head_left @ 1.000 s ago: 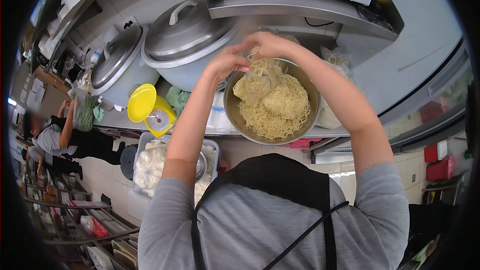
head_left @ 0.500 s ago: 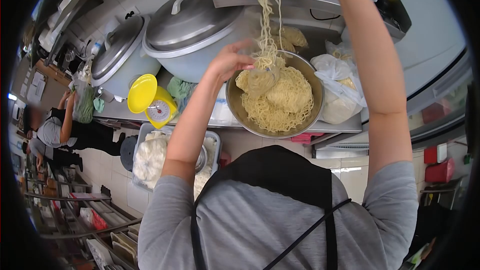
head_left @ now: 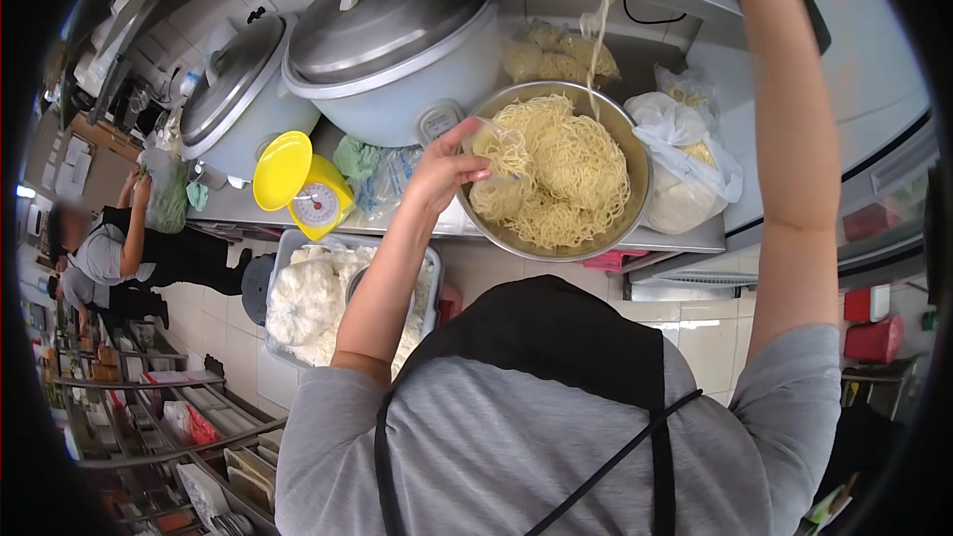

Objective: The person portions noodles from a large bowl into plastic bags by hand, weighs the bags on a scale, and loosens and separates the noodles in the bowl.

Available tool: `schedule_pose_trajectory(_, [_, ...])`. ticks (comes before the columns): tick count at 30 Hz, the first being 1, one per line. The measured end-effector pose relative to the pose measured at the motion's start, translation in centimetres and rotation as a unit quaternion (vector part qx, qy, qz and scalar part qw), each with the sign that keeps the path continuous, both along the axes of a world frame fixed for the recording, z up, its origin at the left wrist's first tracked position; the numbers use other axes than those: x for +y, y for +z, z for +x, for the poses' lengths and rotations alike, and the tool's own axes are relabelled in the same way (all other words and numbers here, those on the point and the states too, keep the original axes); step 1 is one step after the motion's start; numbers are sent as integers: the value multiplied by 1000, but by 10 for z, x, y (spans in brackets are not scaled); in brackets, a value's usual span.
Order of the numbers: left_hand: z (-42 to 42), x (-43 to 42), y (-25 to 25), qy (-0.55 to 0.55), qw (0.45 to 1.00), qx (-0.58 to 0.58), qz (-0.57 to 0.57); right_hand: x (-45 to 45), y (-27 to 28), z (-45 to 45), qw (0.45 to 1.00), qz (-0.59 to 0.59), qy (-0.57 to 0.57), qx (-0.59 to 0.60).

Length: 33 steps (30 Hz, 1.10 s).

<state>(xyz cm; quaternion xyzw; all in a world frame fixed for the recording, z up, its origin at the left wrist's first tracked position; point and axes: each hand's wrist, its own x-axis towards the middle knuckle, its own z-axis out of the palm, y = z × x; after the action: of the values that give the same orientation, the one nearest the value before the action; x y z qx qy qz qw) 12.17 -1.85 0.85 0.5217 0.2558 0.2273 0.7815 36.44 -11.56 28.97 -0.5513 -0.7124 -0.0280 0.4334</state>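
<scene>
My left hand [head_left: 447, 171] pinches the edge of a clear plastic bag [head_left: 483, 137] between thumb and fingers. Some noodles [head_left: 504, 151] are in the bag, which sits over the left side of a large steel bowl [head_left: 640, 201]. A heap of yellow noodles [head_left: 571, 174] fills the bowl. My right forearm [head_left: 794, 139] reaches up past the top edge, so my right hand is out of the picture. A few long noodle strands [head_left: 602, 20] hang down from above the frame to the bowl's back rim.
Left of the bowl stand a yellow scale [head_left: 318, 201] and two large lidded cookers [head_left: 397, 89]. Bagged noodles [head_left: 556, 58] lie behind it, and a white plastic bag [head_left: 685, 174] stands right. Below is a tub [head_left: 434, 288] of white food. Another person [head_left: 119, 248] stands far left.
My right arm has moved up and right, taking its hand out of view. The hanging strands have shifted right and thinned. My left hand has moved slightly left and down with the bag.
</scene>
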Motion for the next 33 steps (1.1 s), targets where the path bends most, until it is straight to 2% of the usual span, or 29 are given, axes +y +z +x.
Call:
schedule_pose_trajectory(2, [-3, -1, -3, 17, 1000, -13, -6, 15, -68, 3, 958, -259, -83, -94])
schedule_pose_trajectory(3, [-3, -1, -5, 22, 1000, -18, -2, 12, -109, 0, 937, -260, -41, -232])
schedule_pose_trajectory(4, [-4, -1, -6, 26, 999, -21, 3, 3, -136, -13, 899, -324, -62, -288])
schedule_pose_trajectory(5, [-4, -2, -7, 26, 999, -21, 2, 7, -167, -29, 831, -364, -84, -413])
schedule_pose_trajectory(6, [-2, -4, -6, 11, 1000, -19, 3, 1, -188, -41, 885, -367, -3, -287])
schedule_pose_trajectory(8, [4, -11, -3, -4, 1000, -17, 4, -16, -217, -77, 929, -246, 12, -274])
schedule_pose_trajectory(9, [7, -17, 0, -3, 999, -44, 3, -11, -232, -76, 930, -246, 12, -274])
schedule_pose_trajectory(11, [5, -18, 4, -1, 998, -67, 1, -1, -248, -78, 908, -403, -36, -106])
schedule_pose_trajectory(12, [1, -15, 4, -6, 999, -47, 19, 1, -251, -71, 908, -403, -35, -105])
schedule_pose_trajectory(14, [-5, -10, -3, -10, 999, -27, 34, 5, -244, -55, 942, -314, 50, -108])
schedule_pose_trajectory(16, [-8, -5, -18, -12, 997, 38, 64, 18, -238, -50, 932, -331, 78, -124])
schedule_pose_trajectory(18, [-10, -6, -20, -8, 997, 41, 65, 25, -226, -56, 942, -321, 101, -2])
schedule_pose_trajectory(19, [-11, -7, -19, -5, 997, 42, 67, 34, -226, -58, 943, -309, 122, 3])
schedule_pose_trajectory(25, [-16, -3, -18, -4, 998, 26, 53, 58, -193, -81, 967, -225, 120, -5])
schedule_pose_trajectory(28, [-18, 0, -18, -7, 998, 30, 57, 51, -151, -83, 971, -178, 157, -9])
schedule_pose_trajectory(31, [-18, -4, -10, -18, 998, 26, 56, 55, -120, -76, 960, -224, 158, 64])
schedule_pose_trajectory(33, [-17, -2, -15, -11, 998, 28, 58, 60, -115, -72, 966, -179, 173, 64])
